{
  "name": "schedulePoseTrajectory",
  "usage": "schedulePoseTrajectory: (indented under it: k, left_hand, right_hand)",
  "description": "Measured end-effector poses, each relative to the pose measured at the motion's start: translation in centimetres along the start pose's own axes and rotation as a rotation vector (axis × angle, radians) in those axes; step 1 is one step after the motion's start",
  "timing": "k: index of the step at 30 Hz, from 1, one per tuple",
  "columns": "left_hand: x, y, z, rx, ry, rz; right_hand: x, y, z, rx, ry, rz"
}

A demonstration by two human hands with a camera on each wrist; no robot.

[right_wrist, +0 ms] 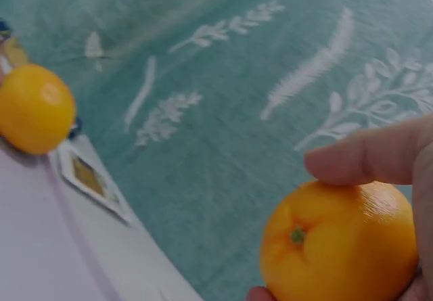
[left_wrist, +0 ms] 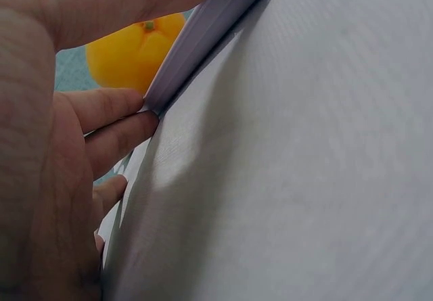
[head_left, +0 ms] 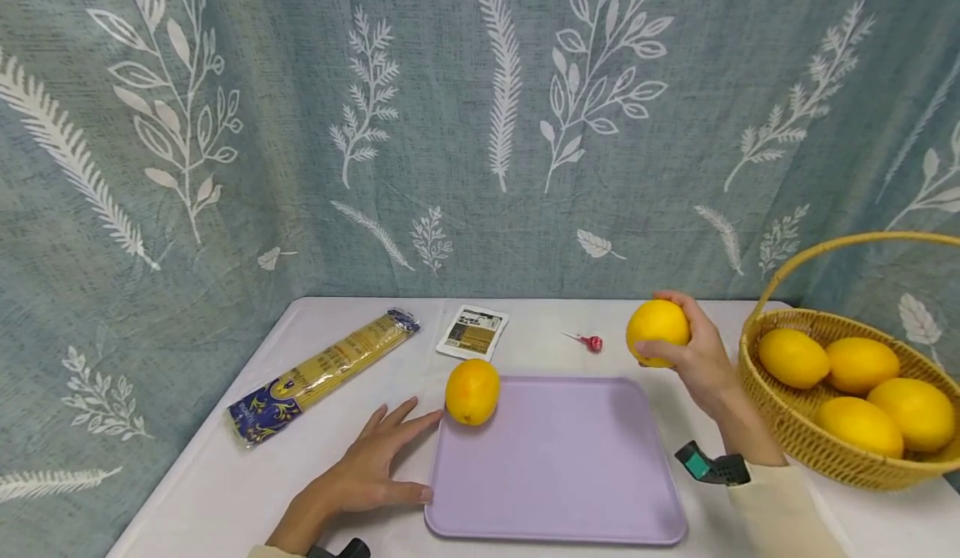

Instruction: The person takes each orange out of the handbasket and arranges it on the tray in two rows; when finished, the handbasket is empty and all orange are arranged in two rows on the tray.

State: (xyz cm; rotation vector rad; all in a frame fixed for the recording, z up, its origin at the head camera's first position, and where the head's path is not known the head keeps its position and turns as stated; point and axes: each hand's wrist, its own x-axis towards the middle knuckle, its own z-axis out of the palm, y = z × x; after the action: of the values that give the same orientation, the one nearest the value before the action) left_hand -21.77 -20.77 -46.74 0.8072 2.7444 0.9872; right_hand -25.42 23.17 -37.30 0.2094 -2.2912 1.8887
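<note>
My right hand (head_left: 701,358) holds an orange (head_left: 657,333) above the table, to the right of the tray's far right corner. In the right wrist view the thumb lies over that orange (right_wrist: 338,247), whose green stem end shows. My left hand (head_left: 375,462) rests at the left edge of a lilac tray (head_left: 562,466), its fingers spread and touching the rim. A second orange (head_left: 472,392) sits in the tray's far left corner, near the left fingertips. The left wrist view shows this orange (left_wrist: 135,54) beyond the fingers.
At the right, a wicker basket (head_left: 795,429) with a tall handle contains several oranges. Behind the tray lie a red lollipop (head_left: 592,344) and a flat white packet (head_left: 473,333). A long pack of spaghetti (head_left: 322,377) lies at the left. A patterned curtain (head_left: 465,124) hangs behind the table.
</note>
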Motion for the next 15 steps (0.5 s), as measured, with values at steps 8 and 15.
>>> schedulePoseTrajectory:
  k: [8,15]
  left_hand:
    - [0.0,0.0,0.0,-0.006,0.005,0.003]
    - [0.1,-0.1,0.1,-0.001,0.007,0.007]
  right_hand:
    - [0.4,1.6,3.3,-0.137,-0.116,-0.014]
    - [0.1,3.0,5.6,-0.182,-0.148,-0.024]
